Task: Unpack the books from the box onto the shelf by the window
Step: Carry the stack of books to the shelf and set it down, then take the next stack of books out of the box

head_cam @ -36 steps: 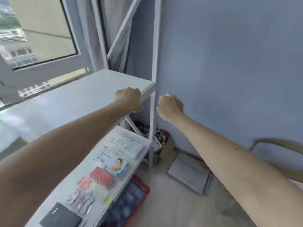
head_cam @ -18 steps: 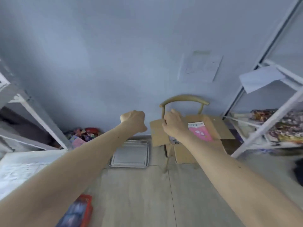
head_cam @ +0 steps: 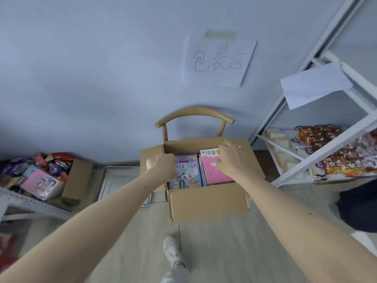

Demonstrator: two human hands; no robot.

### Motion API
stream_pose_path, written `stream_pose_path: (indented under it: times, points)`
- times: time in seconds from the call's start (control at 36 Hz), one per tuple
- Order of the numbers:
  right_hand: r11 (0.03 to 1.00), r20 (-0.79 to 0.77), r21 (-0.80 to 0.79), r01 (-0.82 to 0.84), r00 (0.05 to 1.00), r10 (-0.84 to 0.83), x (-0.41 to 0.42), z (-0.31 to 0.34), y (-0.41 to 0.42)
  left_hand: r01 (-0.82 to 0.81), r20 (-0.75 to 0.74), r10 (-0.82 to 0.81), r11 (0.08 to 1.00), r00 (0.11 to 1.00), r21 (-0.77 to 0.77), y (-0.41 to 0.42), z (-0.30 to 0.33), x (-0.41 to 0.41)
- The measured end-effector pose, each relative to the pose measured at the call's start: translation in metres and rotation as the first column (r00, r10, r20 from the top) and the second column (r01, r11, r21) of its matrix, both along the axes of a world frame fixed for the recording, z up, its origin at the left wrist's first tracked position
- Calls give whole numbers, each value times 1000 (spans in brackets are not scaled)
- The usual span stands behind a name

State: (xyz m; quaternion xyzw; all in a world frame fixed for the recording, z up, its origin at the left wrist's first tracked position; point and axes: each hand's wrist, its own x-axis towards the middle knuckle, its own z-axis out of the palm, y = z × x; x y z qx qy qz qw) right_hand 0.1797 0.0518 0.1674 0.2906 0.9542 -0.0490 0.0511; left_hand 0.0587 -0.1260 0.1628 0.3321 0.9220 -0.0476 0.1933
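Observation:
An open cardboard box [head_cam: 208, 203] rests on a wooden chair [head_cam: 193, 113] against the blue wall. Inside lie a purple book [head_cam: 187, 174] on the left and a pink book [head_cam: 212, 172] on the right, covers up. My left hand [head_cam: 161, 165] is a closed fist over the box's left edge, beside the purple book, with nothing in it. My right hand [head_cam: 229, 161] lies over the top right of the pink book, fingers bent down at its far edge; whether it grips the book is hidden. The shelf by the window is out of view.
A metal tray [head_cam: 118, 180] lies on the floor left of the chair. Further left a carton of snacks [head_cam: 77, 176] sits behind a grey shelf rail [head_cam: 30, 203]. A white rack [head_cam: 326, 154] with snack packets stands at the right. My shoe [head_cam: 172, 252] is below the box.
My view swung from the window shelf to the right and down onto the box. Both hands travelled from the shelf's corner to above the books.

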Motion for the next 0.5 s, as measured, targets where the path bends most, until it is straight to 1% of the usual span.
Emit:
stream_pose_path:
  times: [0.17,0.25,0.36,0.5]
  points:
    - [999,46,-28,43,998,-41,-37,-60,71,-1,67,4,999,998,-46,68,-58,-40]
    - [998,89,-50,45,995,-41,-51,-93,98,-6,130,14,998,991,-62,99,-88,-55]
    - [992,165,-123,36,986,-15,-66,-134,128,-9,195,24,997,981,-74,133,-127,-68]
    - [985,254,-173,7,966,38,-78,-184,160,-63,279,93,991,956,-116,166,-179,-69]
